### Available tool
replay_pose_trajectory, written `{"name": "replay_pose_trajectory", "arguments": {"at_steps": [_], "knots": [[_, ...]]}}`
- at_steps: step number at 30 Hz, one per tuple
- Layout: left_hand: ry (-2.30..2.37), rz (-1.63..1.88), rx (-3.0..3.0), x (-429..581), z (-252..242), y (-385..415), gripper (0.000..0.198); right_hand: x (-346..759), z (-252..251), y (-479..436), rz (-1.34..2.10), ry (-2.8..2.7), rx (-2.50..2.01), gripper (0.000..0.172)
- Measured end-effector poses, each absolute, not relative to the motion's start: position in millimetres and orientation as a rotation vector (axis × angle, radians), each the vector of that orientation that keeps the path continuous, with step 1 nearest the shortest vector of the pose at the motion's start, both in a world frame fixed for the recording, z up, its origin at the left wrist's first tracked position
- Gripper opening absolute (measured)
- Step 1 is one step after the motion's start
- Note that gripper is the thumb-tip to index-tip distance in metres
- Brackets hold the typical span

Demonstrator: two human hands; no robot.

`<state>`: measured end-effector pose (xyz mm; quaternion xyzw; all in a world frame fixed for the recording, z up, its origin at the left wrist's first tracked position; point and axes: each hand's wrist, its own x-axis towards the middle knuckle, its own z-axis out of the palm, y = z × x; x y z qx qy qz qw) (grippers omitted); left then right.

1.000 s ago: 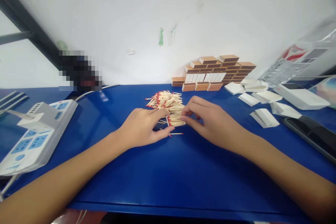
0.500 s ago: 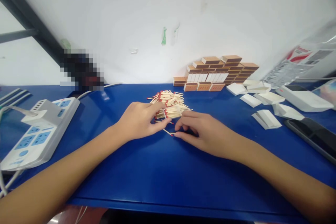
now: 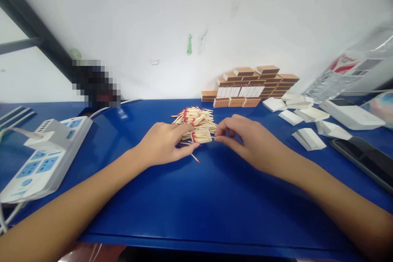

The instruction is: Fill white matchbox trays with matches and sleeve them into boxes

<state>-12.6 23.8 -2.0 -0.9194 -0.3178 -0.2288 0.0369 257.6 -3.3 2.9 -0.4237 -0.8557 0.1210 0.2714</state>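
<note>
My left hand (image 3: 164, 144) grips the left end of a small white matchbox tray (image 3: 210, 134) between thumb and fingers. Red-headed matches (image 3: 201, 136) lie inside the tray, heads to the left. At the tray's right end, my right hand (image 3: 238, 135) is pinched shut on a match (image 3: 213, 138), of which only a short pale piece shows. A heap of loose matches (image 3: 196, 115) lies just behind the tray. One stray match (image 3: 195, 158) rests on the blue table in front of it.
Stacked matchboxes (image 3: 245, 77) stand against the wall. White empty trays (image 3: 308, 138), a white device (image 3: 353, 114), a dark phone (image 3: 364, 161) and a plastic bottle (image 3: 344, 69) are to the right. A power strip (image 3: 58, 172) with a plugged-in charger lies left on the blue table (image 3: 196, 208).
My right hand has lifted from the table in front of the tray and moved up and right, with a match, to the tray's right end. My left hand stays on the tray.
</note>
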Motion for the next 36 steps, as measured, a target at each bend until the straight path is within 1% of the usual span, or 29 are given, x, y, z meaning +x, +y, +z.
{"name": "replay_pose_trajectory", "arguments": {"at_steps": [3, 5, 10, 13, 16, 21, 25, 29, 34, 36], "knots": [[-0.912, -0.692, -2.889, -10.1, -3.9, 20.1, 0.033, 255.5, 3.4, -4.1, 0.278, -2.278, -1.086, 0.02], [-0.898, -0.701, -2.907, -8.1, -5.1, 17.6, 0.034, 251.3, 4.0, -6.6, 0.285, -2.251, -1.055, 0.024], [-0.964, -0.787, -2.909, -4.4, -6.5, 13.9, 0.035, 240.6, 5.0, -10.9, 0.507, -1.926, -1.155, 0.011], [-0.968, -0.872, -2.88, -3.1, -7.4, 12.4, 0.034, 237.5, 1.8, -10.0, 0.636, -1.768, -1.189, 0.014], [-0.971, -0.931, -2.852, -2.3, -8.5, 11.6, 0.033, 236.3, -4.2, -8.7, 0.695, -1.758, -1.209, 0.016], [-0.991, -0.927, -2.832, -3.0, -8.1, 14.2, 0.032, 236.0, -10.9, -8.2, 0.543, -1.872, -1.175, 0.01], [-1.01, -0.921, -2.819, -6.1, -4.5, 18.3, 0.032, 238.0, -8.5, -9.4, 0.425, -1.942, -1.117, 0.01], [-1.046, -0.964, -2.824, -7.2, -2.3, 18.4, 0.033, 239.8, -7.1, -10.3, 0.416, -2.035, -1.071, 0.006], [-0.941, -0.838, -2.934, -4.8, -3.4, 11.9, 0.031, 239.2, -9.1, -8.6, 0.375, -2.082, -1.039, 0.008], [-0.969, -0.846, -2.947, -5.4, -3.3, 12.4, 0.03, 239.1, -8.3, -8.2, 0.352, -2.098, -1.014, 0.008]]}}
